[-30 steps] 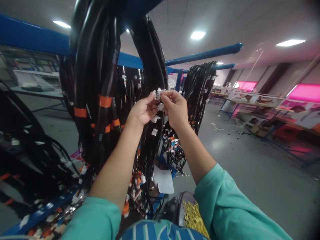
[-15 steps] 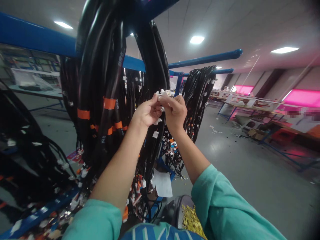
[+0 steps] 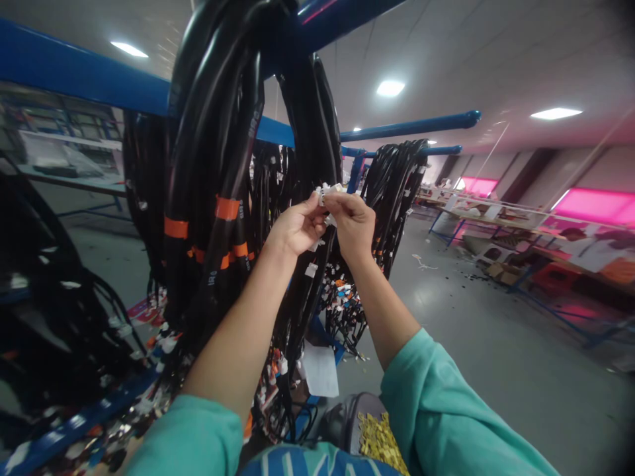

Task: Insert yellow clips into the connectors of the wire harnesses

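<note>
In front of the hanging black cable bundle, both my hands meet at small white plastic connectors. My left hand is closed, thumb and index finger pinching the left side of the white piece. From the other side my right hand pinches it too, fingers curled over; they hide part of it. More white pieces show just below the fingertips, and another white connector sits lower on the bundle. Orange tape bands wrap the thick cables left of my hands.
Blue rack bars carry the bundles, with another bundle at right. Many small connectors dangle low. A container of yellow pieces is by my body, near a white sheet. Worktables stand at right.
The view has shifted slightly, so the cables and rack appear a little further right and lower. Both hands stay pinched at the white connectors, with the right fingers slightly rearranged.
</note>
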Demonstrator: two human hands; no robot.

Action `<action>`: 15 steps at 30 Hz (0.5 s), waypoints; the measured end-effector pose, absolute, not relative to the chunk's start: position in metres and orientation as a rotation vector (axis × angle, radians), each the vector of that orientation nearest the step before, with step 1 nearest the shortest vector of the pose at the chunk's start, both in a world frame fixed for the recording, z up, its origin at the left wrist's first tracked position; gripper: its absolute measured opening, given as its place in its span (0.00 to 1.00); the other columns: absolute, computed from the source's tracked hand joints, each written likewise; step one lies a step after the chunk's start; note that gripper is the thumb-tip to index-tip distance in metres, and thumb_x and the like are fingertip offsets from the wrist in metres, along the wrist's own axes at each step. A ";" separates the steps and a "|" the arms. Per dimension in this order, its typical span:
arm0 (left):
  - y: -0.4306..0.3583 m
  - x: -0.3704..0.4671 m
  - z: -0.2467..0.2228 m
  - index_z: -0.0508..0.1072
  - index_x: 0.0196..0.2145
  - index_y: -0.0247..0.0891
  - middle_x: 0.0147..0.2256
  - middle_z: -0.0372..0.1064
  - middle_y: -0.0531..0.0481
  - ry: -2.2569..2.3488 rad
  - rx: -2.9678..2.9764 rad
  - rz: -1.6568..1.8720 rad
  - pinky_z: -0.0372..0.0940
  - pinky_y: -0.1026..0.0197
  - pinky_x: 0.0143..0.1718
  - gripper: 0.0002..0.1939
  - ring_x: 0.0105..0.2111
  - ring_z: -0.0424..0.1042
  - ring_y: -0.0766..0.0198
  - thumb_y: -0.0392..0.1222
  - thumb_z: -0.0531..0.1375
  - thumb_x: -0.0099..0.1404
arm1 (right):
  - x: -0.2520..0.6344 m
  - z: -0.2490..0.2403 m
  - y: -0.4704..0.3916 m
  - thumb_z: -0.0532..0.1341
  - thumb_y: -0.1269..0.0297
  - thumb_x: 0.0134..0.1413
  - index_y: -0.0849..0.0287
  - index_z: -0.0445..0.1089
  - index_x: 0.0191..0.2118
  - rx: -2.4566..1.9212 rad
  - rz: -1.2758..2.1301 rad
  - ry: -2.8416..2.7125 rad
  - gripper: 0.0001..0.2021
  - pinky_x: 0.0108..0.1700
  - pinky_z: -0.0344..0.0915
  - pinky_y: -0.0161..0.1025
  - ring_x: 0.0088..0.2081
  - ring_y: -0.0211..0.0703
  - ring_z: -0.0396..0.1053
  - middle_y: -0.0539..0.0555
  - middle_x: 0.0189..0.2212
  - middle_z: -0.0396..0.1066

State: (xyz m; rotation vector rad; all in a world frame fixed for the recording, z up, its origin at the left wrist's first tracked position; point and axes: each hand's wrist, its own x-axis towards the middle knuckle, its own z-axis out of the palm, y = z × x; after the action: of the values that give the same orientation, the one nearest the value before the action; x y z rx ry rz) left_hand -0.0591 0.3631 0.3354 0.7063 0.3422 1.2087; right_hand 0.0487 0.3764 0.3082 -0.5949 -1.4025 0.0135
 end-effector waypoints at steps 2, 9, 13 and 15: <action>0.362 -0.059 0.336 0.69 0.23 0.31 0.16 0.64 0.53 0.345 0.712 1.208 0.53 0.72 0.14 0.16 0.13 0.56 0.75 0.36 0.53 0.67 | 0.050 0.308 0.377 0.61 0.68 0.50 0.55 0.74 0.30 -0.590 0.010 -1.402 0.04 0.36 0.63 0.34 0.30 0.32 0.66 0.46 0.25 0.68; 0.363 -0.061 0.335 0.68 0.22 0.33 0.16 0.63 0.53 0.337 0.715 1.233 0.53 0.71 0.14 0.14 0.13 0.56 0.75 0.34 0.54 0.66 | 0.045 0.313 0.370 0.62 0.71 0.48 0.58 0.72 0.33 -0.594 0.145 -1.427 0.05 0.32 0.61 0.32 0.26 0.30 0.60 0.45 0.24 0.65; 0.364 -0.062 0.333 0.67 0.21 0.33 0.16 0.63 0.53 0.321 0.730 1.258 0.53 0.70 0.15 0.14 0.13 0.58 0.74 0.32 0.53 0.65 | 0.048 0.319 0.363 0.62 0.70 0.49 0.58 0.72 0.41 -0.717 0.157 -1.507 0.12 0.27 0.57 0.31 0.20 0.29 0.53 0.42 0.18 0.58; 0.365 -0.062 0.332 0.68 0.22 0.33 0.16 0.62 0.53 0.316 0.759 1.282 0.53 0.70 0.15 0.13 0.13 0.58 0.75 0.31 0.53 0.64 | 0.053 0.324 0.360 0.61 0.68 0.49 0.58 0.74 0.41 -0.777 0.176 -1.600 0.11 0.28 0.58 0.32 0.21 0.30 0.56 0.43 0.19 0.62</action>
State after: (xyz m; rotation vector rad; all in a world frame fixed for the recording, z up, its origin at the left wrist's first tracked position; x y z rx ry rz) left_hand -0.0616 0.3648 0.3319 0.7593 0.3158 1.2819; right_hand 0.0527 0.3596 0.3238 -0.7768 -1.5996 0.1763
